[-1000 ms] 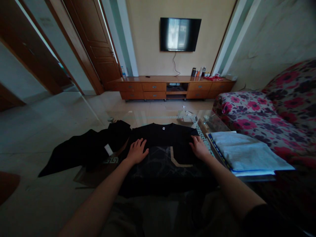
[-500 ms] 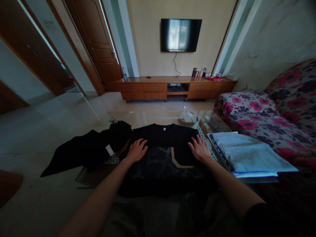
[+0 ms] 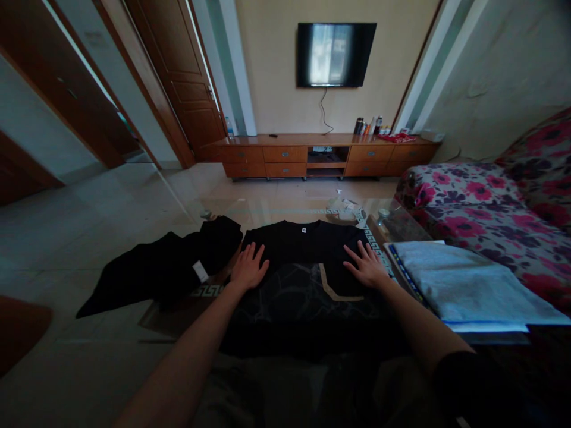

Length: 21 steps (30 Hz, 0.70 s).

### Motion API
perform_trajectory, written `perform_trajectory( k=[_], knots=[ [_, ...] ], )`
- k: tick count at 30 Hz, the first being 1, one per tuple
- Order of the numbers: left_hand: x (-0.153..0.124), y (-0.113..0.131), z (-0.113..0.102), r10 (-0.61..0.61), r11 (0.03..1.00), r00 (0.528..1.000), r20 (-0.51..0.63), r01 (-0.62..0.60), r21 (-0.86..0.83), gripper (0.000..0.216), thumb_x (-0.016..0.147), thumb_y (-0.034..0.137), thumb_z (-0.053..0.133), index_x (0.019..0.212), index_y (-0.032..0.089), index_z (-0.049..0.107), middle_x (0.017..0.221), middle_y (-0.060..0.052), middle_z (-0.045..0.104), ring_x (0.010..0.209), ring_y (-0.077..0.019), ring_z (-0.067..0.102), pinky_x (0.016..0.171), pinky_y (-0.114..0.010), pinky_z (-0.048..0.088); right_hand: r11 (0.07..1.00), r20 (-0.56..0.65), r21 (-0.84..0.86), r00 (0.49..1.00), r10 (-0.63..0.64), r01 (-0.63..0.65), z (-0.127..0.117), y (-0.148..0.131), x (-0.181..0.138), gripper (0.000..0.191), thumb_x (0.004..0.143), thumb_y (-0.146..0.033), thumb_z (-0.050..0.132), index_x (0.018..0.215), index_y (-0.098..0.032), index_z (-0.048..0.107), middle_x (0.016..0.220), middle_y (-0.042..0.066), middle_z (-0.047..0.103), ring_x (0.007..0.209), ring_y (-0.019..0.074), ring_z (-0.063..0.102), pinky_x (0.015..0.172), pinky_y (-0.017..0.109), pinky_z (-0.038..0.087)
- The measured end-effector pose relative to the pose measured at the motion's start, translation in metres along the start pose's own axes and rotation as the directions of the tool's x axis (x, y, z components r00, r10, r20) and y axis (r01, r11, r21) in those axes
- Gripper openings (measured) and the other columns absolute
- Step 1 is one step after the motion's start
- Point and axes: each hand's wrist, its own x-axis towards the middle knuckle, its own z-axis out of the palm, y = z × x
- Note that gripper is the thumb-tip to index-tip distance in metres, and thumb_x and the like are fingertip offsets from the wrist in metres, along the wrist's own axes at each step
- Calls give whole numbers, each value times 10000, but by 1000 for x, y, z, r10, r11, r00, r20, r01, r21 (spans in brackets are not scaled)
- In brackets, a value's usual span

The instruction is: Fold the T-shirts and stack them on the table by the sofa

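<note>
While the black shirt [image 3: 307,267] lies flat on the desk [image 3: 267,209], left hand [image 3: 248,268] and right hand [image 3: 368,267] press it, fingers spread; its white neck tag [image 3: 303,230] is unreadable.

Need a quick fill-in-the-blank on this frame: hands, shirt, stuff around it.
The left hand and right hand lie open, palms down, on a ____ T-shirt. The folded pale cloth lies on the shirt's ____ side. A second dark garment lies on its ____ side. Mounted high above the wooden cabinet is a ____.
Missing words: black; right; left; television.
</note>
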Motion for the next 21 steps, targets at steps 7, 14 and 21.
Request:
perform_trajectory(
  k=[7, 14, 21],
  knots=[
    [10, 0, 2, 5, 1000, 1000, -12, -5, -5, 693, 984, 602, 305, 1578, 244, 320, 1667, -90, 235, 1526, -306, 219, 1206, -475, 216, 995, 45, 15, 994, -103, 103, -5, 17, 5, 661, 969, -667, 393, 1574, -419, 297, 1697, 4, 77, 1545, 341, 72, 1219, 544, 165],
    [34, -7, -10, -31, 999, 994, -107, 30, -11, 610, 1005, 513, 276, 1502, 202, 442, 1542, -121, 452, 1432, -305, 379, 1153, -455, 321, 998, -84, 60, 996, 39, -34, -8, 12, 24, 608, 1037, -536, 234, 1569, -267, 354, 1657, 74, 249, 1512, 282, 244, 1226, 479, 205],
    [57, -17, 14, -61, 998, 995, -73, 62, 13, 751, 974, 545, 330, 1557, 71, 325, 1641, -165, 274, 1534, -303, 190, 1236, -423, 167, 983, -24, -17, 983, 182, -183, 16, 19, 55, 794, 984, -659, 254, 1617, -182, 221, 1687, 106, 107, 1547, 296, 96, 1237, 492, 135]
  ],
)
